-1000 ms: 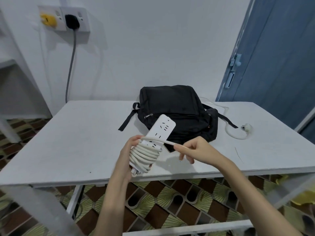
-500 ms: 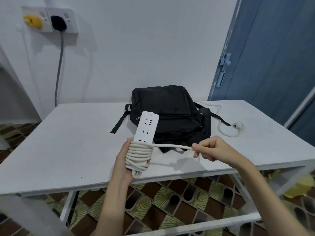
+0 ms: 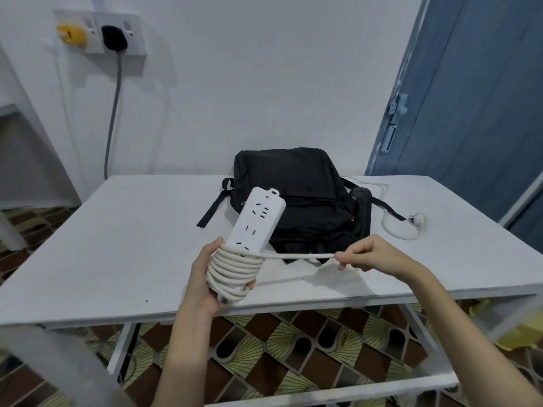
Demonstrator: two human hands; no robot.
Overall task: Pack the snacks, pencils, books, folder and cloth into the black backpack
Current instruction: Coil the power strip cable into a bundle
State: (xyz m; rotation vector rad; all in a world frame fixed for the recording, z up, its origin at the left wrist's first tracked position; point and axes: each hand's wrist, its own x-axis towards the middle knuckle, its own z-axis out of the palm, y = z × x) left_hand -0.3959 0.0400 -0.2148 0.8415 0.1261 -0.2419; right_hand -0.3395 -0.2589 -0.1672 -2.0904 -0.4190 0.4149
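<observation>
White cable (image 3: 296, 255) ran taut and nearly level between the two hands, from the coils on the power strip (image 3: 258, 218) out to the right. The left hand (image 3: 202, 277) gripped the lower end of the strip, fingers curled round the wound coils (image 3: 233, 267), with the strip's long axis tilted up and away to the right. The right hand (image 3: 367, 254) pinched the free run of cable between thumb and fingertips, off to the right of the strip and at about the height of the topmost turn.

The black backpack (image 3: 293, 183) lay on the white bench (image 3: 123, 230) directly behind the strip, farther from the person than either hand and roughly midway between them. Its zips appeared closed, though that was hard to judge. The strip and the stretched cable stood between the hands and the bag, so both hands were occupied and would probably need to be freed before the bag could be opened.

Beyond the backpack to the right, the rest of the cable looped across the bench to a white plug (image 3: 418, 220). No snacks, pencils, books, folder or cloth were in view, so packing seemed not yet begun. A wall socket (image 3: 100, 32) with a black plug sat on the wall at upper left, and a blue door (image 3: 482, 107) stood at right.
</observation>
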